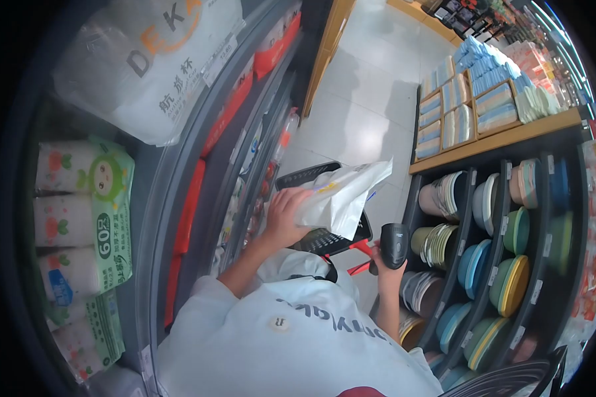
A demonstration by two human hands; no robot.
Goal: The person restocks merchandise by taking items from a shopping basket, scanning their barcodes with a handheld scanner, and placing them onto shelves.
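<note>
Left fingers (291,200) clamping white bag (344,198), right fingers (379,256) seemingly round device (395,243), open floor (351,106) between shelf edges (503,140)

Creased white package (344,200) with yellow print, tilted, near a black scanner-like device (394,245), both hand-held

The white bag (344,198) looks like thin plastic film, creased and faintly glossy. The handheld scanner (395,243) seems hard dark plastic, smooth with a low sheen. I see a basket (304,175) of black plastic. The shirt (245,334) reads as soft, matt cloth. Smooth floor tiles (351,86) throw back light; the ledge (496,143) looks like wood; the DEKA pack (129,86) gleams under clear film; the basins (512,286) appear smooth.
</note>
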